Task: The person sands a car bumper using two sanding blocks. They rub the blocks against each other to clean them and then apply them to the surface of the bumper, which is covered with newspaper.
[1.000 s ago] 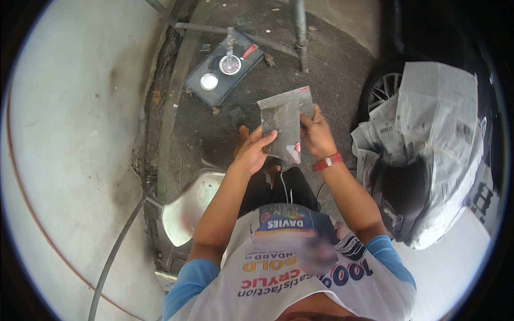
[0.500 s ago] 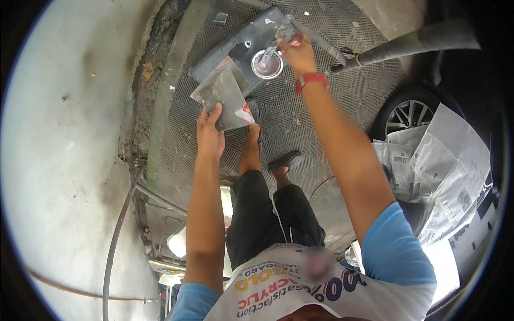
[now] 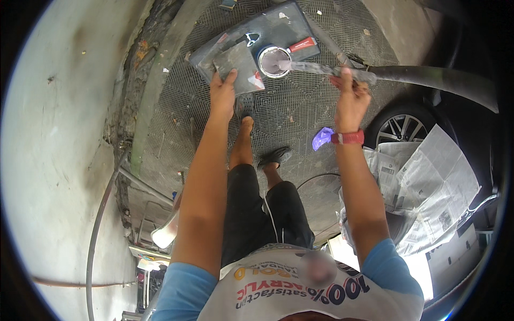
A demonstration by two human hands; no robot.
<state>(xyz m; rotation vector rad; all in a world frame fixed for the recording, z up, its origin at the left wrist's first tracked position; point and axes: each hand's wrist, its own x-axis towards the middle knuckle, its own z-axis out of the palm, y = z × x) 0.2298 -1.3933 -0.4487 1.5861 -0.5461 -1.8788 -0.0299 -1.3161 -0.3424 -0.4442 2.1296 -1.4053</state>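
Left hand (image 3: 222, 96) pressing grey sandpaper sheet (image 3: 238, 67) onto dark tray (image 3: 278, 24); right hand (image 3: 350, 99), at 3 o'clock, gripping smeared stirring stick (image 3: 321, 68) over open tin (image 3: 274, 60).

The grey diamond-patterned metal mesh floor (image 3: 300, 112) carries a dark flat rectangular tray (image 3: 243, 45), a crumpled purple scrap (image 3: 322, 138) and spread newspaper sheets (image 3: 433, 182).

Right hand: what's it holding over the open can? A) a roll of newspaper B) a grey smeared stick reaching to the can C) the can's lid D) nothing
B. The right hand pinches a long grey paint-smeared stick whose far end sits at the open round can on the dark flat board; the left hand presses a grey sheet on that board.
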